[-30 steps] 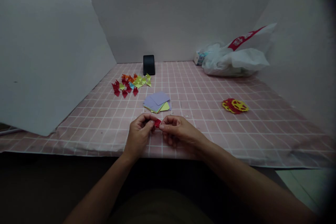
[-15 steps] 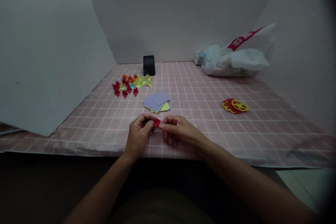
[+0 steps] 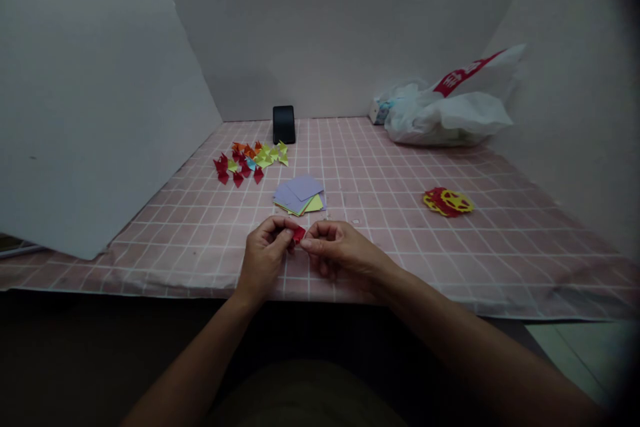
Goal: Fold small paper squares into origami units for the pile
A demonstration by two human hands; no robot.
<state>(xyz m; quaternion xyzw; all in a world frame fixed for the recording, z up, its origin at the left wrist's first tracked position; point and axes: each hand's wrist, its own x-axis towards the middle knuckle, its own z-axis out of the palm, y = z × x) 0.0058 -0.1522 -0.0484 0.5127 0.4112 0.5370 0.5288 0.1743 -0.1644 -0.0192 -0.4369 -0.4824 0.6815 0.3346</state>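
A small piece of folded red paper (image 3: 299, 234) is between my hands, just above the near part of the table. My left hand (image 3: 267, 250) pinches its left side between thumb and fingers. From the right, the thumb and forefinger of my right hand (image 3: 333, 247) pinch its lower right edge. My fingertips hide part of the paper. Just beyond my hands lies a fanned stack of paper squares (image 3: 300, 191), mostly lilac with some yellow showing. Farther left stand several small folded paper figures (image 3: 250, 161) in red, orange, yellow and blue.
A black phone-like object (image 3: 284, 125) stands upright near the back wall. White plastic bags (image 3: 445, 117) lie at the back right. Red and yellow cut-out discs (image 3: 449, 202) rest on the right of the pink checked tablecloth (image 3: 370, 173). White panels (image 3: 100, 93) enclose the sides.
My right fingertips have shifted slightly left and down along the red paper's edge. My left hand keeps its hold almost unmoved.
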